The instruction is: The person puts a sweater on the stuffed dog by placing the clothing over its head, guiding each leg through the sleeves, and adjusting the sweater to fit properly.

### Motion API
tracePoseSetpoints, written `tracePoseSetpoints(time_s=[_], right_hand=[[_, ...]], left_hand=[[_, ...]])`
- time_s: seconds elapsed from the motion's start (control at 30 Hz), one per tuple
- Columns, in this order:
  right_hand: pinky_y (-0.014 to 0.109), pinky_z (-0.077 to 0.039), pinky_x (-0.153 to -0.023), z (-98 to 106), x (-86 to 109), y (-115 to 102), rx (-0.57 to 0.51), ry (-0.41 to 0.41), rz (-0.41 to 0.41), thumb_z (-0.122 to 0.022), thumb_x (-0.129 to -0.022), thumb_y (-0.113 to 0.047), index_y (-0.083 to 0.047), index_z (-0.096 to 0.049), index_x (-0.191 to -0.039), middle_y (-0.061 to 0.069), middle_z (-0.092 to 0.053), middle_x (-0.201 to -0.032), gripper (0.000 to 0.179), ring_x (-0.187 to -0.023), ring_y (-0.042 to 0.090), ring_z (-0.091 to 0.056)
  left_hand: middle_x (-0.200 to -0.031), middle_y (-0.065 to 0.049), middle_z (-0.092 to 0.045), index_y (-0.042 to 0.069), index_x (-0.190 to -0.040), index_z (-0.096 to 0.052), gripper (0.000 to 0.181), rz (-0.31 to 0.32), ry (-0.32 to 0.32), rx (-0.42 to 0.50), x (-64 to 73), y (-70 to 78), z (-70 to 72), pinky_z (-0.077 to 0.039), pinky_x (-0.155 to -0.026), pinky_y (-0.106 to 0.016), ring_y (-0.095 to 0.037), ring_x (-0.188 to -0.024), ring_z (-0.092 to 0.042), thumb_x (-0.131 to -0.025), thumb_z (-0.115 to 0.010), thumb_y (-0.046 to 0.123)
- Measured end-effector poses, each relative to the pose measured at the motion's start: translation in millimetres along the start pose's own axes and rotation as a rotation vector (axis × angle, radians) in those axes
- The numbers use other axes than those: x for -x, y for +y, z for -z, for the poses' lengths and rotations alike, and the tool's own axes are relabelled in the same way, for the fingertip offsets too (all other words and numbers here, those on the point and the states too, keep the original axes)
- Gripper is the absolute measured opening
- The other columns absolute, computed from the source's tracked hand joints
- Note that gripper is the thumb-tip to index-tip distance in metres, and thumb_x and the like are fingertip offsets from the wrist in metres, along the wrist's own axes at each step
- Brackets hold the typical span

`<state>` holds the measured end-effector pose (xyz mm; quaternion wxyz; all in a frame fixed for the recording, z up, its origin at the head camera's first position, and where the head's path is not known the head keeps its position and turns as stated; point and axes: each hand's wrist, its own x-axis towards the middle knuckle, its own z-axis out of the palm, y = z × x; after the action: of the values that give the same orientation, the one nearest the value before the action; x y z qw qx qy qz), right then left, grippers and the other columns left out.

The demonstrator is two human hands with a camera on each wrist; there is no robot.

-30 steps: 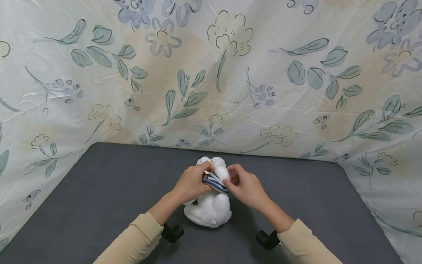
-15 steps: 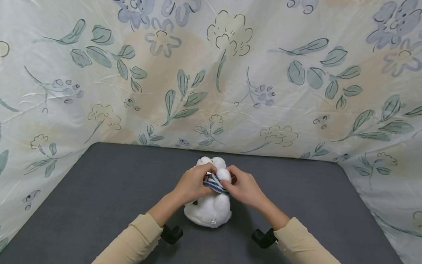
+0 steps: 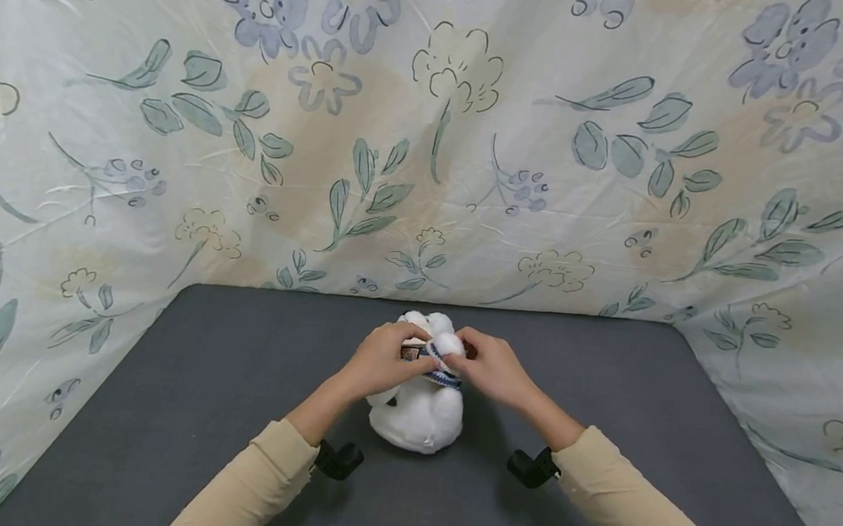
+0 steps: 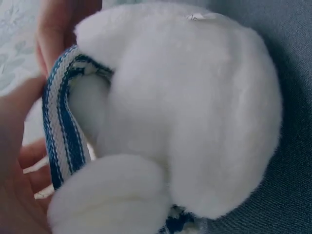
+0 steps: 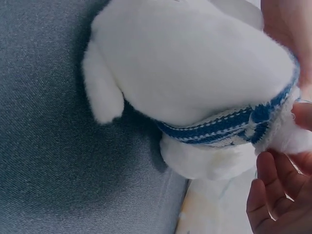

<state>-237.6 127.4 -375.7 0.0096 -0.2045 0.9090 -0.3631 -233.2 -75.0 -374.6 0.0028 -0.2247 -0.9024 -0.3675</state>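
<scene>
A white plush toy (image 3: 415, 425) sits on the table, its round back towards the head camera. Around its neck runs a blue-and-white striped knitted scarf (image 5: 214, 127), which stands out in a loop at one side in the left wrist view. My left hand (image 3: 381, 361) holds the scarf on the left of the neck, thumb across it and fingers beyond. On the right, my right hand (image 3: 496, 371) pinches the scarf's edge between thumb and fingertips, close to the toy's head. The toy's face is hidden from the head camera.
The dark grey table (image 3: 244, 398) spreads around the toy. Behind it and at the sides hangs a white floral cloth (image 3: 366, 208). Black wrist-camera mounts (image 3: 339, 460) stick out at both cuffs, low over the table.
My left thumb has slid right and up along the scarf, baring a brownish patch beside it. My right hand has closed in on the scarf's edge. The toy has barely shifted.
</scene>
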Motion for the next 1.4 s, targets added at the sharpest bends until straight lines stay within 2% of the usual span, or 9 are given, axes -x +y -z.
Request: tracePoseSetpoints(time_s=[0.13, 0.27, 0.43, 0.57, 0.7, 0.93, 1.13, 1.27, 1.4], right_hand=[[0.028, -0.038, -0.054, 2, -1.0, -3, -0.01, -0.013, -0.023, -0.061, -0.089, -0.027, -0.015, -0.058, -0.091, 0.0, -0.053, -0.07, 0.012, -0.059, 0.013, -0.046], [0.029, -0.037, -0.054, 3, -1.9, -4, -0.021, -0.021, -0.026, -0.06, -0.089, -0.027, -0.016, -0.058, -0.09, 0.0, -0.053, -0.07, 0.012, -0.058, 0.014, -0.045], [0.028, -0.038, -0.054, 3, -3.6, -4, -0.022, -0.018, -0.03, -0.061, -0.089, -0.026, -0.015, -0.061, -0.093, -0.002, -0.056, -0.073, 0.011, -0.06, 0.013, -0.047], [0.029, -0.038, -0.055, 3, -3.4, -5, -0.028, -0.024, -0.044, -0.062, -0.088, -0.026, -0.016, -0.061, -0.091, -0.002, -0.057, -0.074, 0.01, -0.06, 0.014, -0.047], [0.029, -0.037, -0.054, 4, -2.9, -5, -0.026, -0.032, -0.046, -0.062, -0.088, -0.027, -0.017, -0.059, -0.088, -0.001, -0.055, -0.072, 0.01, -0.059, 0.014, -0.046], [0.028, -0.038, -0.055, 6, -2.7, -6, -0.022, -0.026, -0.028, -0.062, -0.088, -0.026, -0.017, -0.06, -0.089, -0.002, -0.055, -0.071, 0.01, -0.06, 0.014, -0.046], [0.028, -0.039, -0.056, 6, -3.2, -6, -0.018, -0.028, -0.017, -0.062, -0.088, -0.027, -0.017, -0.061, -0.092, -0.003, -0.057, -0.073, 0.01, -0.062, 0.013, -0.048], [0.028, -0.039, -0.056, 6, -2.9, -6, -0.021, -0.03, -0.019, -0.062, -0.088, -0.027, -0.017, -0.061, -0.092, -0.003, -0.056, -0.073, 0.01, -0.061, 0.013, -0.047], [0.028, -0.039, -0.056, 6, -2.4, -7, -0.032, -0.029, -0.031, -0.062, -0.088, -0.026, -0.017, -0.061, -0.092, -0.002, -0.056, -0.073, 0.01, -0.061, 0.013, -0.047]], left_hand=[[-0.103, -0.001, -0.063, 0.013, -0.106, -0.067, 0.034, 0.024, 0.033, -0.029, -1.4, 0.6, -2.2, -0.048, -0.072, -0.033, -0.015, -0.091, -0.058, -0.079, -0.071, 0.034], [-0.098, 0.001, -0.063, 0.014, -0.103, -0.067, 0.03, -0.008, 0.033, -0.024, -3.9, 3.6, -4.9, -0.046, -0.064, -0.028, -0.011, -0.081, -0.055, -0.078, -0.072, 0.031], [-0.098, 0.005, -0.064, 0.017, -0.103, -0.068, 0.029, 0.021, 0.033, -0.001, -8.4, 8.2, -9.1, -0.044, -0.062, -0.025, -0.009, -0.082, -0.055, -0.079, -0.07, 0.034], [-0.084, 0.008, -0.063, 0.02, -0.089, -0.067, 0.019, 0.045, -0.006, 0.004, -11.0, 8.8, -10.7, -0.039, -0.053, -0.024, -0.009, -0.072, -0.052, -0.078, -0.07, 0.035], [-0.073, 0.007, -0.059, 0.021, -0.078, -0.063, 0.015, 0.037, -0.042, -0.019, -12.0, 7.1, -10.8, -0.034, -0.049, -0.024, -0.011, -0.063, -0.048, -0.077, -0.072, 0.033], [-0.092, 0.004, -0.062, 0.02, -0.09, -0.067, 0.023, -0.018, -0.017, -0.176, -11.4, 1.7, -13.4, -0.045, -0.068, -0.031, -0.013, -0.083, -0.057, -0.074, -0.075, 0.034], [-0.099, 0.001, -0.062, 0.018, -0.105, -0.069, 0.037, -0.009, 0.007, -0.335, -11.3, -3.3, -16.1, -0.044, -0.077, -0.044, -0.022, -0.091, -0.056, -0.072, -0.075, 0.035], [-0.103, -0.001, -0.062, 0.018, -0.108, -0.068, 0.04, -0.021, 0.01, -0.334, -10.3, -5.0, -16.0, -0.044, -0.08, -0.047, -0.024, -0.094, -0.055, -0.073, -0.074, 0.036], [-0.109, -0.002, -0.061, 0.016, -0.107, -0.066, 0.039, -0.052, 0.011, -0.284, -9.0, -6.2, -16.7, -0.043, -0.081, -0.046, -0.024, -0.097, -0.054, -0.074, -0.074, 0.035]])
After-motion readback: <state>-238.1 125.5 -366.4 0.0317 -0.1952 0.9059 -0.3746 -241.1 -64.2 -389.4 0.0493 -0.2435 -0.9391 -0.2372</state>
